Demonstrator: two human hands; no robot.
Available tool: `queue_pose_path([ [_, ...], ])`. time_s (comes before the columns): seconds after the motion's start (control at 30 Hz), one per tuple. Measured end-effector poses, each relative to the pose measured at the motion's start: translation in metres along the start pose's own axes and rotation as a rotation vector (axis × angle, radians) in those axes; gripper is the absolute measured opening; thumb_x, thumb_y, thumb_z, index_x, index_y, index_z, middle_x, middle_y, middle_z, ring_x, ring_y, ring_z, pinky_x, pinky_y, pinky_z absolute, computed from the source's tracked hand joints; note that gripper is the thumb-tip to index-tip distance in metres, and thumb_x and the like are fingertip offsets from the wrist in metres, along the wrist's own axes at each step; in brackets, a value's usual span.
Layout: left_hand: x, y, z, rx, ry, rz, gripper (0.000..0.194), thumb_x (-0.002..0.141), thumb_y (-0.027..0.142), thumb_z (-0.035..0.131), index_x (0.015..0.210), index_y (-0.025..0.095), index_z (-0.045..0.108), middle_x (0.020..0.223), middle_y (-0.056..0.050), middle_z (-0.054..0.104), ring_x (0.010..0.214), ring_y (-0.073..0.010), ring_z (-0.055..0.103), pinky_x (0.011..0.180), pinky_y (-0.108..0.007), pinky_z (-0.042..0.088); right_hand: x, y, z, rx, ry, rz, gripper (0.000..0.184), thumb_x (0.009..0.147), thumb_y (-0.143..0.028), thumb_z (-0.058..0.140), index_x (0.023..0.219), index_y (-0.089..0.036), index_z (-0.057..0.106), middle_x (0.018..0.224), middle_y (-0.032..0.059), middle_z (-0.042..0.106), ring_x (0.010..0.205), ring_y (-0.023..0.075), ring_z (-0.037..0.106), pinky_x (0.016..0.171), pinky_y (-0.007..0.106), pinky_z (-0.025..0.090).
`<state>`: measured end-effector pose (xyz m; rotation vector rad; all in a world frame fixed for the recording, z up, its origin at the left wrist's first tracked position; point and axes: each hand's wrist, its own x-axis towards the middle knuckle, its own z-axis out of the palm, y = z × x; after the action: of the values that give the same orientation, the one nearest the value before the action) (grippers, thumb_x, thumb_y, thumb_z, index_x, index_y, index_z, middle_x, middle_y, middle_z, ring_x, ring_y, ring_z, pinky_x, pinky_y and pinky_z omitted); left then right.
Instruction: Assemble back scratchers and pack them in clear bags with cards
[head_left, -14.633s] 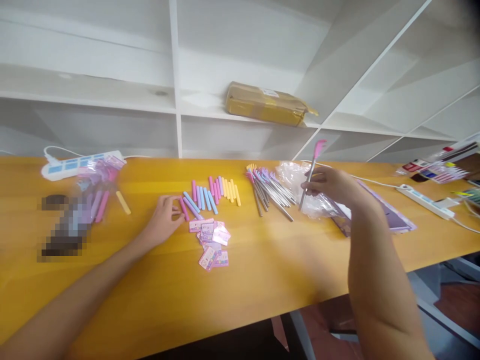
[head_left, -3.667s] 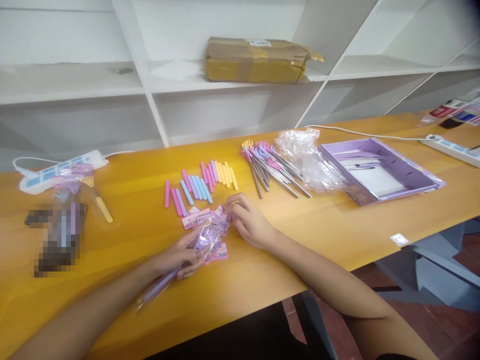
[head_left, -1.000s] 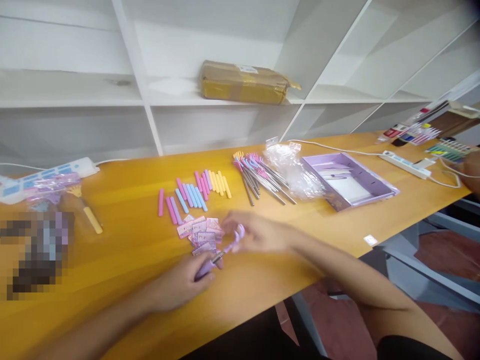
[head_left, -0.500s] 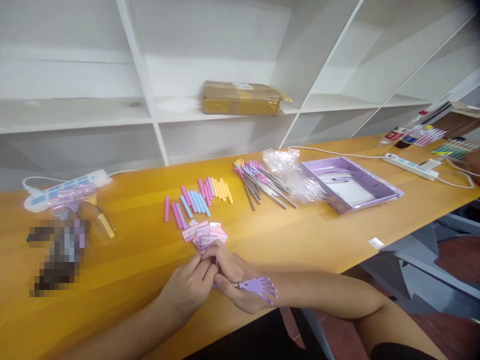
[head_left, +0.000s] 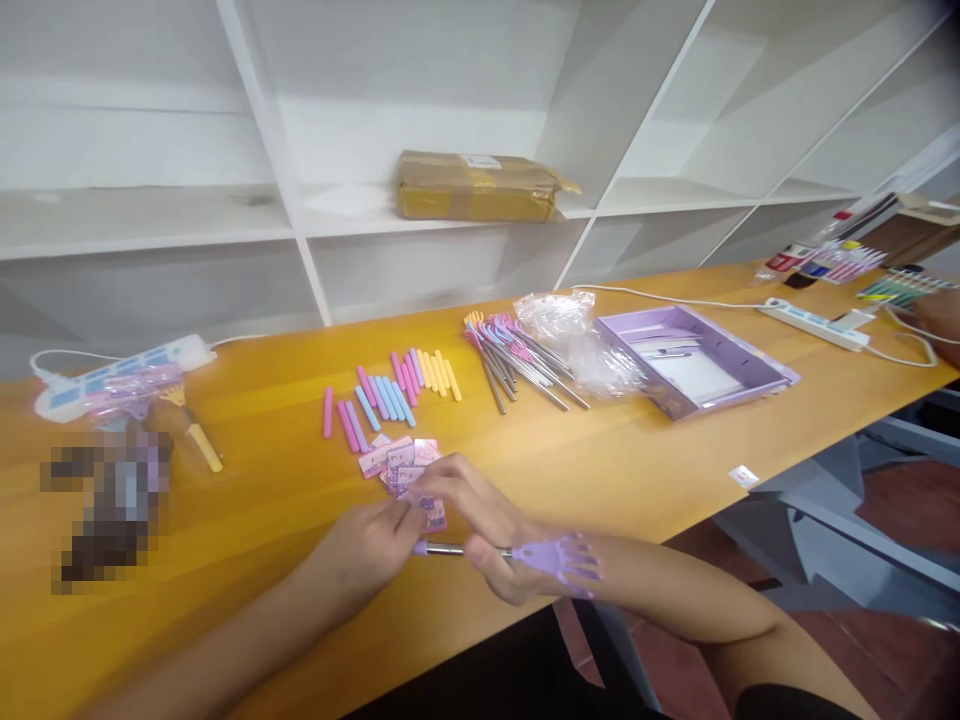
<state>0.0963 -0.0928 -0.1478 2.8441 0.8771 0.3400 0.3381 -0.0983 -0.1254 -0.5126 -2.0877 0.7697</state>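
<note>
A purple hand-shaped back scratcher (head_left: 555, 558) with a metal rod lies across both my hands. My left hand (head_left: 375, 545) is closed around its purple handle end, most of which the fingers hide. My right hand (head_left: 487, 525) has its thumb over the rod, and its fingers reach out towards my left fingertips. The scratcher's head rests by my right wrist. Just beyond my hands lies a loose pile of pink and purple printed cards (head_left: 401, 462), partly covered by my fingers. Whether the fingertips touch a card, I cannot tell.
Coloured handle tubes (head_left: 390, 395) lie in rows. Beside them are several unassembled scratcher rods (head_left: 525, 360), clear plastic bags (head_left: 585, 345) and a purple tray (head_left: 697, 405). Power strips (head_left: 127, 375) (head_left: 814, 325) stand at both sides. A packed yellow scratcher (head_left: 202, 445) lies left. A taped carton (head_left: 480, 188) sits on the shelf.
My hands have drawn slightly apart, baring the scratcher's metal rod between them. The purple head has shifted right and my right fingers have straightened. The view has shifted slightly.
</note>
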Motion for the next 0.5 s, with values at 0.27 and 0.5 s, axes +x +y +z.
queue_pose_path([
  [0.27,-0.005,0.008,0.027,-0.313,-0.064,-0.23,0.012,0.096,0.013,0.056,0.099,0.02,0.065,0.088,-0.009,0.071,0.073,-0.0256,0.065,0.066,-0.035,0.051,0.012,0.013,0.031,0.026,-0.184,0.076,0.079,0.109,-0.071,0.033,0.163,-0.013,0.031,0.133,0.0197,0.052,0.12,0.0296,0.055,0.103,0.051,0.054],
  [0.5,-0.004,0.01,0.011,-0.166,-0.067,-0.26,0.026,0.092,0.003,0.047,0.1,0.016,0.068,0.093,-0.011,0.077,0.079,-0.0264,0.074,0.068,-0.035,0.059,0.025,0.028,0.035,-0.158,-0.115,-0.035,0.061,0.113,-0.05,0.014,0.147,-0.014,0.05,0.125,0.0172,0.055,0.114,0.0277,0.057,0.097,0.047,0.055],
])
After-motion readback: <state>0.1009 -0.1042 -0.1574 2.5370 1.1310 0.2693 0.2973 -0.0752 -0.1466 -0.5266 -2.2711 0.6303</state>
